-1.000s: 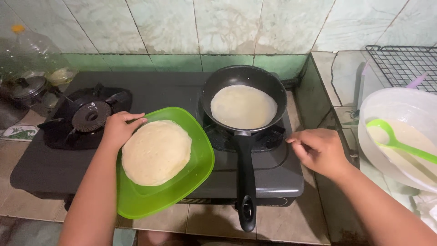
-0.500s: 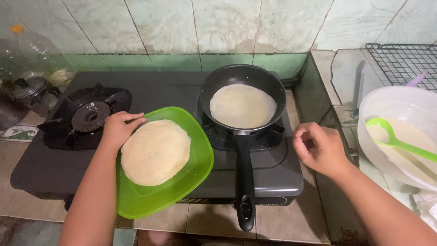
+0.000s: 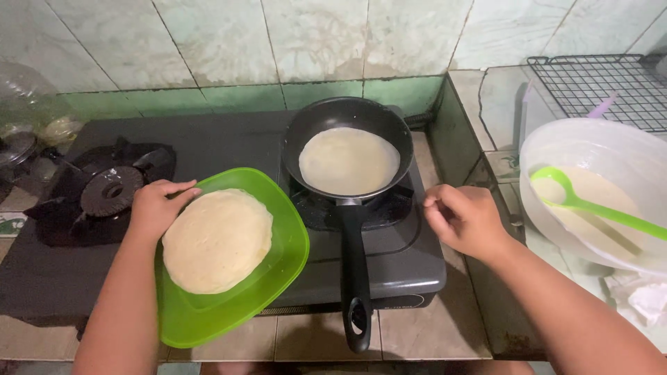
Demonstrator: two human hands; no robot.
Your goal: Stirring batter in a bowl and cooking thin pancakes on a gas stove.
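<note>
Forearms enter from the bottom edge, both hands well apart with the pan handle point(image 3: 356, 278) between them. Left hand point(image 3: 154, 206) grips the far-left rim of a green plate point(image 3: 278, 267), fingers curled over the edge and thumb lying along it; the plate tilts over the stove front and carries a stack of pale flat crepes point(image 3: 217, 239), which sits just right of that hand. Right hand point(image 3: 464, 221) hovers empty and loosely curled, fingers bent inward, just beyond the right edge of the black two-burner stove point(image 3: 410, 267); it touches nothing that can be seen. Between and beyond the hands, a black frying pan point(image 3: 347, 118) rests on the right burner and holds one thin pale crepe point(image 3: 349, 160) lying flat. Beyond the left hand sits the bare left burner point(image 3: 110, 192). To the right of the right hand stands a white bowl point(image 3: 590, 142) of batter with a green ladle point(image 3: 590, 205) resting in it; beyond that, a black wire rack point(image 3: 604, 83).
</note>
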